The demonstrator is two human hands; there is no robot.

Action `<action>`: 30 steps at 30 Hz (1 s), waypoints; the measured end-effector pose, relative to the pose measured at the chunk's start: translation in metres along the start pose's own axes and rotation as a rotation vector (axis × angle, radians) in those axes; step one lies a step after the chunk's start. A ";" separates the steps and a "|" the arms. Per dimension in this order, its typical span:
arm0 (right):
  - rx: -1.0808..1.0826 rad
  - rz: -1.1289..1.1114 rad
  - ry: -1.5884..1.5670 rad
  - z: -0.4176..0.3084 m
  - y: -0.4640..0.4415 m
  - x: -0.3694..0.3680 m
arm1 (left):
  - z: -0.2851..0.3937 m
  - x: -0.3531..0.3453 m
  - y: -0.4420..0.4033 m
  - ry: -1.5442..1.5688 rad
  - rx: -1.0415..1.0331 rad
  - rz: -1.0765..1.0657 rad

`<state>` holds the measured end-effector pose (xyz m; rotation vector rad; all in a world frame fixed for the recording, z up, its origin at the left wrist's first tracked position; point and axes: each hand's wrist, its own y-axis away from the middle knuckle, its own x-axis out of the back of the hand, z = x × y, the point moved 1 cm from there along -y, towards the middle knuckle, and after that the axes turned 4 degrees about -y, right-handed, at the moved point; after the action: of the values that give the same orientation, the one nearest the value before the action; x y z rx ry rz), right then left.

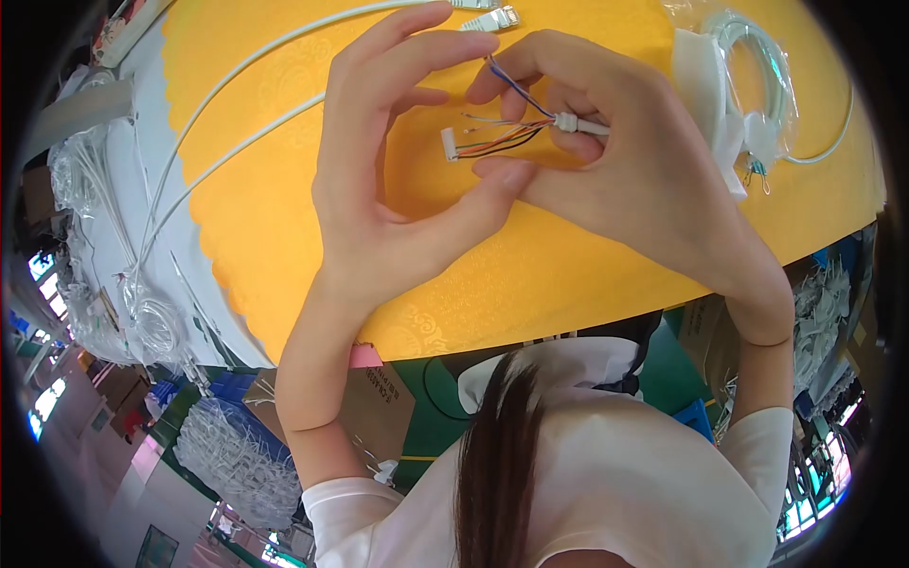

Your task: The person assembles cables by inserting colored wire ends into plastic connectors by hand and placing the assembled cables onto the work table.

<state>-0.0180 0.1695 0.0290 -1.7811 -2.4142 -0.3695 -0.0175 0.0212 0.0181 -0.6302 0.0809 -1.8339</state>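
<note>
A white cable (592,127) ends in a small collar from which several thin coloured wires (511,135) fan out to the left. Some of these wires run to a small white connector (450,145); a blue and white pair bends upward. My right hand (615,142) is closed around the cable just behind the collar. My left hand (407,161) is curved around the connector side with thumb and fingers apart, its thumb tip by my right hand's thumb and its index fingertip near the upper wire ends. Above the hands lies a clear network plug (497,19) on the yellow cloth (275,180).
Long white cables (213,95) curve across the left of the table. A bagged cable coil (757,76) and white foam (699,85) lie at the right. More coiled cables (156,317) sit at the left edge. Cardboard boxes (365,407) and cable bundles stand below the table.
</note>
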 end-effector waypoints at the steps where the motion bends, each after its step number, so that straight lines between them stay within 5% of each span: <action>1: 0.081 0.004 0.055 0.004 0.000 0.002 | -0.001 0.003 0.000 -0.002 -0.022 -0.024; 6: 0.184 -0.008 0.107 0.006 -0.001 0.003 | -0.005 0.003 -0.003 -0.042 -0.202 -0.028; 9: 0.033 -0.017 0.113 -0.008 -0.001 0.004 | -0.015 0.006 0.001 -0.025 -0.210 -0.003; 12: -0.117 -0.052 0.116 -0.012 -0.001 0.004 | -0.012 0.006 0.002 -0.089 -0.030 -0.023; 20: 0.154 -0.031 0.103 -0.013 -0.011 0.017 | -0.008 -0.001 0.008 0.360 0.295 0.143; 24: -0.046 -0.070 0.095 -0.020 -0.010 0.021 | -0.008 -0.002 0.008 0.501 0.341 0.172; 27: 0.261 0.024 0.106 -0.006 -0.007 0.013 | -0.009 -0.001 0.009 0.553 0.348 0.171; 30: 0.078 0.088 -0.028 -0.004 -0.003 0.005 | -0.011 -0.001 0.012 0.620 0.348 0.119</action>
<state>-0.0228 0.1719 0.0332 -1.8631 -2.3241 -0.2388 -0.0121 0.0152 0.0044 0.1940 0.1997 -1.8098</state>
